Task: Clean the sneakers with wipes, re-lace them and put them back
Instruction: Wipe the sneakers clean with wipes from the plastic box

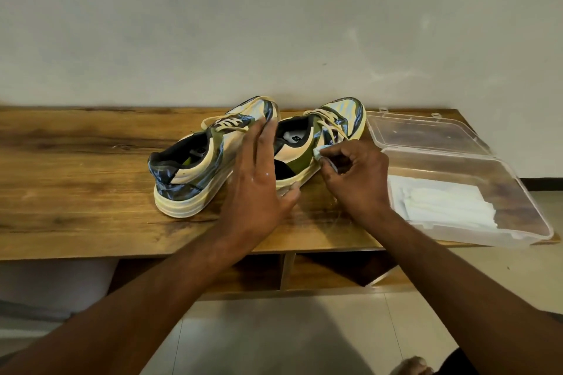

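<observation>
Two sneakers stand side by side on the wooden table [76, 161]; my left hand [259, 179], fingers spread, rests over the right sneaker [323, 143], beside the left sneaker [195, 167]. My right hand [356, 179] pinches a small wipe [323, 151] against the right sneaker's side. Just right, the clear plastic box [518, 192] lies open, lid [426, 128] back, holding a stack of white wipes [441, 204].

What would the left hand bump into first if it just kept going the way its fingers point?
Probably nothing new: the left hand already lies between the two sneakers, fingertips touching the left sneaker near its toe. Beyond that lies bare wall, though depth is hard to judge.
</observation>
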`<control>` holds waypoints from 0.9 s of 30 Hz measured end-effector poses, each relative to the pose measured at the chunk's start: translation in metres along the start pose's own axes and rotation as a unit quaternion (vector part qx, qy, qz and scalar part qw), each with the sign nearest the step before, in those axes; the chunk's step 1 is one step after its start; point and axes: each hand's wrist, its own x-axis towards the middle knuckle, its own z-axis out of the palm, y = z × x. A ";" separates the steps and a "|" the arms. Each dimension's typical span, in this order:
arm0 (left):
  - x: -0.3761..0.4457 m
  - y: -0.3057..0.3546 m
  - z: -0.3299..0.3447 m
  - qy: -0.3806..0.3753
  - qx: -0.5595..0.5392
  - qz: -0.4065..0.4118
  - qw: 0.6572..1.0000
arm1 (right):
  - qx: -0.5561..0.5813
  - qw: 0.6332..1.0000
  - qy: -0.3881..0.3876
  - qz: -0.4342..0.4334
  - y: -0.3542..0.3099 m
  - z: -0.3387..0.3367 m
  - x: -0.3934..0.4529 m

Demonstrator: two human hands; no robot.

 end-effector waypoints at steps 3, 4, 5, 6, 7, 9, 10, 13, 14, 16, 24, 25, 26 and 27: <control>0.007 0.000 0.001 0.032 0.018 0.027 0.999 | 0.009 1.000 -0.011 0.008 -0.003 0.002 -0.003; 0.010 -0.001 0.000 0.047 0.014 0.030 0.998 | 0.006 1.000 -0.016 0.004 -0.005 0.003 -0.004; 0.013 -0.003 -0.002 0.061 0.006 0.035 0.998 | 0.003 1.000 -0.021 -0.002 -0.005 0.003 -0.004; 0.017 -0.007 -0.004 0.070 -0.003 0.042 0.997 | 0.003 1.000 -0.026 -0.005 -0.006 0.003 -0.005; 0.020 -0.011 -0.008 0.074 -0.007 0.047 0.996 | 0.004 1.000 -0.030 -0.007 -0.007 0.003 -0.004; 0.023 -0.019 -0.014 0.070 0.000 0.051 0.996 | 0.008 0.999 -0.041 -0.009 -0.008 0.004 -0.004; 0.024 -0.023 -0.017 0.067 0.007 0.053 0.996 | 0.008 0.999 -0.047 -0.012 -0.008 0.006 -0.005; 0.022 -0.029 -0.025 0.069 0.038 0.061 0.995 | 0.005 0.998 -0.058 -0.035 -0.011 0.010 -0.008; 0.022 -0.029 -0.028 0.071 0.050 0.061 0.994 | 0.005 0.998 -0.056 -0.042 -0.012 0.011 -0.008; 0.021 -0.028 -0.032 0.074 0.076 0.061 0.993 | 0.004 0.998 -0.052 -0.046 -0.013 0.011 -0.008; -0.005 -0.006 -0.009 0.061 0.164 0.227 0.958 | -0.002 1.000 0.017 -0.020 -0.004 0.002 -0.001; -0.012 -0.004 -0.004 0.063 0.168 0.217 0.960 | 0.001 0.999 0.035 -0.008 -0.001 0.001 0.002; -0.019 -0.003 0.000 0.065 0.170 0.189 0.965 | 0.004 0.999 0.052 0.006 0.001 0.000 0.004; -0.023 -0.004 0.005 0.067 0.173 0.149 0.971 | 0.008 0.998 0.068 0.018 0.003 -0.001 0.006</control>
